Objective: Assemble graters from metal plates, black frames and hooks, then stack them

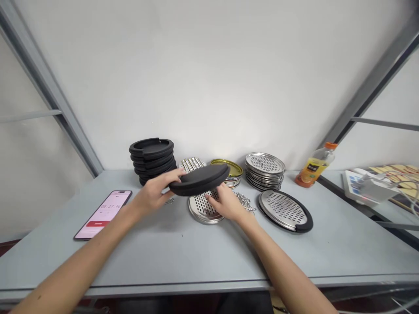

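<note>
My left hand [153, 194] is closed on the left edge of a black round dish [199, 179], raised and tilted above the table. My right hand [227, 201] is by the dish's lower right side, its thumb stretched out over a perforated metal grater disc [204, 208] on the table. The dish hides part of its other fingers, so contact there is unclear. Behind my left hand stands a stack of black dishes [152, 159]. To the right, a grater disc [284, 209] sits tilted in a black holder [306, 222].
At the back are a coarse grater disc [192, 164], a stack topped by a gold-coloured ring [234, 168] and a stack of metal discs [265, 170]. Metal chains [245, 202], a phone [103, 216], a juice bottle [312, 168] and a power strip [360, 187] with cables are also there.
</note>
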`<act>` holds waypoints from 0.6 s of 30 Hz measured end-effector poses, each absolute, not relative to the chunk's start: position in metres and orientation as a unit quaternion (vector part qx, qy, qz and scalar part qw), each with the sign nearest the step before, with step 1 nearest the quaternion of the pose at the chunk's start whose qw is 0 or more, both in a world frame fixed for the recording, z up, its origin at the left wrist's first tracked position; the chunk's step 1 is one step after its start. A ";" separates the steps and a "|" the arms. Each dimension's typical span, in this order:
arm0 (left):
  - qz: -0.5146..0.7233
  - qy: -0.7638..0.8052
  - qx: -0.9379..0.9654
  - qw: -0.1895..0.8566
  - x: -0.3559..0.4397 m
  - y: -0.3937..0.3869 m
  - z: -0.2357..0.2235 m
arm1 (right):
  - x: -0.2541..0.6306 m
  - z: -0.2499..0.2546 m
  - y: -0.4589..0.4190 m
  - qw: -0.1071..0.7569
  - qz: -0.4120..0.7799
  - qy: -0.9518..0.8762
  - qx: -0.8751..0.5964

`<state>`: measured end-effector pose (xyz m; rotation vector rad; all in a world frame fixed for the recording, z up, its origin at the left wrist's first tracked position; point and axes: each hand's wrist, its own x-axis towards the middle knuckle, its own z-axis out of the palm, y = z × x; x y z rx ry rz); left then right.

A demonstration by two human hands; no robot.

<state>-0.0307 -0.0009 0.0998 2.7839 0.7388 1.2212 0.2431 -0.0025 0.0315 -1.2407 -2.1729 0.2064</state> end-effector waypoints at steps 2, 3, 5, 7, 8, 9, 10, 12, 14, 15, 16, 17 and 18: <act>0.384 0.247 0.888 0.053 -0.025 -0.009 0.081 | 0.239 0.033 -0.005 0.390 0.104 -0.810 -0.425; 0.387 0.244 0.886 0.072 -0.023 -0.011 0.072 | 0.237 0.033 -0.005 0.423 0.118 -0.801 -0.407; 0.390 0.248 0.881 0.102 -0.020 -0.012 0.058 | 0.235 0.035 -0.006 0.473 0.146 -0.779 -0.385; 0.393 0.266 0.872 0.124 -0.020 -0.009 0.046 | 0.234 0.036 -0.005 0.503 0.173 -0.759 -0.375; 0.394 0.277 0.866 0.133 -0.022 -0.007 0.042 | 0.235 0.036 -0.005 0.512 0.183 -0.752 -0.373; 0.394 0.287 0.862 0.143 -0.025 -0.004 0.038 | 0.235 0.036 -0.004 0.517 0.190 -0.748 -0.371; 0.394 0.296 0.857 0.152 -0.028 -0.002 0.034 | 0.236 0.035 -0.004 0.518 0.194 -0.749 -0.365; 0.391 0.311 0.851 0.163 -0.034 0.002 0.030 | 0.237 0.034 -0.003 0.515 0.189 -0.761 -0.348; 0.384 0.323 0.849 0.165 -0.041 0.003 0.029 | 0.237 0.032 -0.004 0.502 0.172 -0.780 -0.331; 0.379 0.328 0.849 0.165 -0.043 0.003 0.029 | 0.237 0.031 -0.005 0.495 0.160 -0.789 -0.328; 0.374 0.332 0.850 0.165 -0.045 0.002 0.031 | 0.236 0.030 -0.005 0.487 0.144 -0.796 -0.330; 0.369 0.333 0.851 0.166 -0.046 0.001 0.033 | 0.236 0.028 -0.005 0.481 0.126 -0.800 -0.335; 0.366 0.333 0.853 0.166 -0.046 0.000 0.035 | 0.235 0.025 -0.005 0.477 0.108 -0.802 -0.344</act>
